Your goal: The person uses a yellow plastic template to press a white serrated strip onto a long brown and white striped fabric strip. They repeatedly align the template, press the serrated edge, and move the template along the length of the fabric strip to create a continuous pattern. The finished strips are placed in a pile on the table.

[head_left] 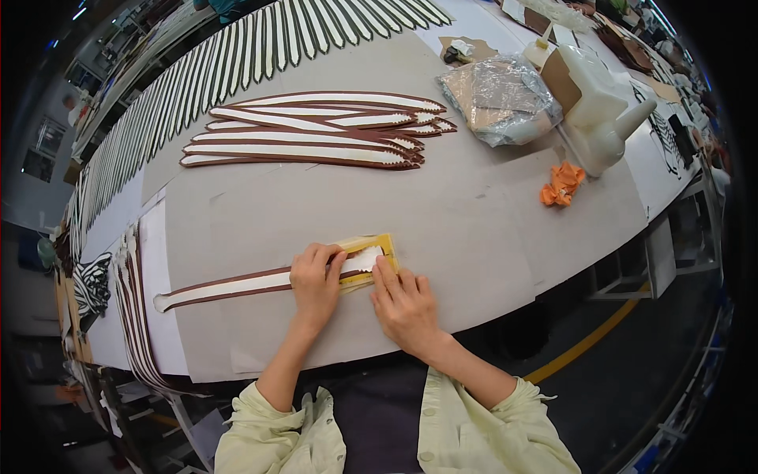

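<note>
Left hand (314, 278) and right hand (404, 304) press flat, fingers extended, on the brown-edged strip (229, 287) (long axis running leftward) over a yellow template (383, 245)

Single head view, fisheye, looking steeply down at grey worktable (474, 229), close range; edges curve.

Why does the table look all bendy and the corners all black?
In the head view, the fisheye lens curves the grey table edge and leaves black corners; light is even, with soft shadows under the left hand and right hand on the brown-and-white strip.
</note>
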Tool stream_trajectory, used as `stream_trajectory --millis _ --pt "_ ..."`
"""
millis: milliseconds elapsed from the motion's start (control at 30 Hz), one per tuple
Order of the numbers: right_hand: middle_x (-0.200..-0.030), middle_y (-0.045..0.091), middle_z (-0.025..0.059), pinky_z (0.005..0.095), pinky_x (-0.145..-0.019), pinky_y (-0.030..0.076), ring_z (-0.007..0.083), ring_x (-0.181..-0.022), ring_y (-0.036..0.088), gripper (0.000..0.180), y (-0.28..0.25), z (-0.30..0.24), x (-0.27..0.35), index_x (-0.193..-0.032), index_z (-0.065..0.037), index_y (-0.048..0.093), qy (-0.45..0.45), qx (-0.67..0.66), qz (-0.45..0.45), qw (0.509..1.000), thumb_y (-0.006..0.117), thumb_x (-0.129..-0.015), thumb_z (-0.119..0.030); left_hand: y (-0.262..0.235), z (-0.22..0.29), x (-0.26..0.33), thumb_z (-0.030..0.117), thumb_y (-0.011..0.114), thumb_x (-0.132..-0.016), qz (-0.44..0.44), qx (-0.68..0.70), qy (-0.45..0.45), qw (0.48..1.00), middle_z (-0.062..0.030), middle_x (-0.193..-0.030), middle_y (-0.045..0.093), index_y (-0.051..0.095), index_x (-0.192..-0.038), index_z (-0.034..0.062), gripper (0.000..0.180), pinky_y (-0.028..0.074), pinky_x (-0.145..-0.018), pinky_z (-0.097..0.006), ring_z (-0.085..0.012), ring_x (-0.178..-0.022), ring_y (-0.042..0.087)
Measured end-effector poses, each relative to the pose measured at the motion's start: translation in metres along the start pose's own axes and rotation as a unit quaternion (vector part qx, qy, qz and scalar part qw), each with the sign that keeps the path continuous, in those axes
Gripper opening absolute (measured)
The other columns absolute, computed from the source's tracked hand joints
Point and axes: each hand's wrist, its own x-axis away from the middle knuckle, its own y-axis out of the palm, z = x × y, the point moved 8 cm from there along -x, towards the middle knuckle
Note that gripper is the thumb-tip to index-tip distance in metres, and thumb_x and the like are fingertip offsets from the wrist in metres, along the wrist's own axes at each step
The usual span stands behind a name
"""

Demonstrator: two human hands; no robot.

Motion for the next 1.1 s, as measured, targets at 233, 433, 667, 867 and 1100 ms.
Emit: stream_trajectory --millis 233,433,667,867,1100 --pt "-0.145 0.061 0.0208 0.0393 -0.084 0.046 0.0290 -0.106 0.060 0.047 0.002 0.004 0.002 -0.126 0.009 0.069 -0.029 0.007 -0.009 1.000 0.072 -0.088 -0.018 0.003 0.000 -0.002 0.011 0.074 -0.094 -0.018 -0.001 0.007 1.000 -0.0070 -0.089 0.068 0.071 -0.097 0.0057 0.006 0.046 -0.074 -0.039 -0.0263 -0.079 0.063" --pt "-0.142 0.062 0.0179 0.0406 -0.084 0.044 0.0279 -0.103 0.058 0.049 0.003 0.005 0.002 -0.127 0.008 0.067 -0.021 0.001 -0.016 1.000 0.074 -0.086 -0.017 0.001 0.001 0.000 0.013 0.076 -0.093 -0.049 0.004 0.007 0.999 -0.0085 -0.095 0.070 0.072 -0.102 0.0050 0.013 0.049 -0.079 -0.039 -0.0275 -0.086 0.066" --pt "-0.135 0.064 0.0129 0.0442 -0.089 0.043 0.0277 -0.098 0.058 0.046 0.004 0.015 -0.001 -0.125 0.005 0.065 0.031 -0.057 0.024 0.998 0.066 -0.081 -0.008 -0.008 0.007 -0.020 0.030 0.083 -0.088 -0.267 0.021 0.072 0.961 -0.0105 -0.105 0.069 0.068 -0.119 0.0081 0.040 0.056 -0.081 -0.042 -0.0329 -0.094 0.070" --pt "-0.132 0.065 0.0119 0.0435 -0.089 0.043 0.0281 -0.096 0.056 0.046 0.001 0.016 -0.002 -0.124 0.005 0.065 0.024 -0.052 0.042 0.997 0.066 -0.080 -0.005 -0.002 0.001 -0.023 0.026 0.085 -0.088 -0.335 -0.022 0.095 0.937 -0.0156 -0.112 0.072 0.067 -0.125 0.0058 0.046 0.057 -0.089 -0.041 -0.0338 -0.103 0.071" --pt "-0.129 0.066 0.0112 0.0433 -0.089 0.043 0.0280 -0.095 0.056 0.043 -0.003 0.015 -0.003 -0.122 0.005 0.065 0.011 -0.053 0.042 0.998 0.065 -0.081 -0.005 -0.001 -0.005 -0.021 0.022 0.080 -0.092 -0.334 0.120 0.024 0.935 -0.0183 -0.123 0.070 0.065 -0.130 0.0045 0.045 0.054 -0.096 -0.043 -0.0376 -0.115 0.067"
